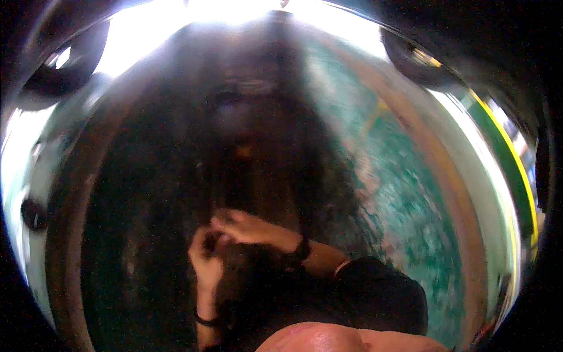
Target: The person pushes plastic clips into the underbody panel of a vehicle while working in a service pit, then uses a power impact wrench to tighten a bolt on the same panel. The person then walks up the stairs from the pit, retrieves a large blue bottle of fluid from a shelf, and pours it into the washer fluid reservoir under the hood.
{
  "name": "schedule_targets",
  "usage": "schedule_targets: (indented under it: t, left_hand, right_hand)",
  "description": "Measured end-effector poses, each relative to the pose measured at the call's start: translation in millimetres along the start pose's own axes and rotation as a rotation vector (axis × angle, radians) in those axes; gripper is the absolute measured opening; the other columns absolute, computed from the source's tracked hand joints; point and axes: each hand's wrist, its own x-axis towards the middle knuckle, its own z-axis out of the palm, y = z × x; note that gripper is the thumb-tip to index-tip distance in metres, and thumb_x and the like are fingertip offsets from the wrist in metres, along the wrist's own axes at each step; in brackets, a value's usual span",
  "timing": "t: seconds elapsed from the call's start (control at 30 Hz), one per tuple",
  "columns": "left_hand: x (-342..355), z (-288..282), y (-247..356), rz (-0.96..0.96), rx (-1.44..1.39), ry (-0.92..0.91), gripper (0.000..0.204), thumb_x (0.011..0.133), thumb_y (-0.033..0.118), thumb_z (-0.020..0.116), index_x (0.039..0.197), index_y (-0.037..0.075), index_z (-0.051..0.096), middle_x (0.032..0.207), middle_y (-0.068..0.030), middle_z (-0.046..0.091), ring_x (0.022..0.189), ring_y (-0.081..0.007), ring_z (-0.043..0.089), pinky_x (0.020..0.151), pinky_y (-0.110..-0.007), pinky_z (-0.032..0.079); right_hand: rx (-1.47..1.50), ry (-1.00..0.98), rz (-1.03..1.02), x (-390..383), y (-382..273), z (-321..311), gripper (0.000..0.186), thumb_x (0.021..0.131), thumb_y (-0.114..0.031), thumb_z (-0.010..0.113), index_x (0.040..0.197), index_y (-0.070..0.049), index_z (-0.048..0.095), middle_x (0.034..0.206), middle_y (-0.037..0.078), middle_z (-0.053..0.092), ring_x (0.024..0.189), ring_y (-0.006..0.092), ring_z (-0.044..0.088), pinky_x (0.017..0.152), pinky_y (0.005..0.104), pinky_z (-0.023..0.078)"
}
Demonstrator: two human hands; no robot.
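My two hands meet low in the middle, in front of my black shirt (352, 287). My left hand (206, 252) points upward with its fingers curled in, a thin black band (210, 321) round its wrist. From the right, my right hand (249, 229) reaches across and its bent fingertips touch or nearly touch the left fingers. A dark band (302, 249) circles the right wrist. Blur and shade hide whatever is between the fingers, if anything.
A worn, shiny green floor (404, 234) stretches along the right. Brownish strips (431, 158) run along both sides beside pale walls or panels. Ahead lies a broad dark, blurred area (158, 158). Bright light glares at the far end, and a yellow-edged green panel (498, 141) stands far right.
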Motion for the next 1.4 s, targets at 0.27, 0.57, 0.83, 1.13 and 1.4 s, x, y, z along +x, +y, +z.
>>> schedule_targets:
  t: [0.27, 0.57, 0.83, 1.13, 1.4]
  left_hand:
    - [4, 56, -69, 0.062, 0.027, -0.161, 0.010, 0.089, 0.003, 0.067, 0.097, 0.001, 0.062, 0.094, -0.0059, 0.065, 0.088, -0.0141, 0.060, 0.079, -0.028, 0.048]
    - [22, 117, -55, 0.068, 0.085, -0.423, 0.012, 0.090, 0.004, 0.065, 0.102, 0.001, 0.062, 0.098, -0.0060, 0.065, 0.093, -0.0157, 0.059, 0.084, -0.028, 0.047]
    - [30, 146, -100, 0.347, 0.279, -0.559, 0.014, 0.096, 0.010, 0.056, 0.107, 0.001, 0.058, 0.094, -0.0075, 0.063, 0.082, -0.0142, 0.057, 0.072, -0.030, 0.049]
    - [5, 203, -82, 0.453, 0.215, -0.811, 0.032, 0.105, 0.034, 0.043, 0.113, 0.005, 0.053, 0.090, -0.0029, 0.060, 0.077, -0.0136, 0.056, 0.063, -0.028, 0.046]
    - [6, 269, 6, 0.003, -0.123, -1.006, 0.027, 0.104, 0.034, 0.044, 0.110, 0.009, 0.053, 0.075, 0.0034, 0.047, 0.053, -0.0032, 0.036, 0.044, -0.019, 0.027]
  right_hand:
    - [-0.194, 0.410, -0.162, -74, 48, -48, 0.033, 0.096, -0.030, 0.064, 0.115, -0.003, 0.060, 0.101, 0.012, 0.068, 0.089, 0.0219, 0.063, 0.078, 0.0355, 0.050]
    - [-0.071, 0.815, -0.309, -103, 70, -80, 0.021, 0.094, -0.024, 0.068, 0.094, -0.006, 0.057, 0.075, 0.000, 0.061, 0.060, 0.0067, 0.054, 0.052, 0.0248, 0.042]
    - [0.167, 0.948, -0.173, -131, 72, -88, 0.024, 0.088, -0.026, 0.071, 0.094, -0.005, 0.062, 0.084, 0.011, 0.068, 0.077, 0.0230, 0.065, 0.069, 0.0369, 0.052]
    - [0.257, 1.307, -0.473, -169, 78, -74, 0.012, 0.092, -0.013, 0.069, 0.091, -0.004, 0.061, 0.082, 0.001, 0.062, 0.076, 0.0071, 0.058, 0.064, 0.0255, 0.048]
    - [0.389, 1.209, -0.676, -216, 13, -105, 0.021, 0.092, -0.017, 0.071, 0.104, -0.003, 0.061, 0.085, -0.003, 0.056, 0.074, 0.0066, 0.057, 0.065, 0.0248, 0.049]
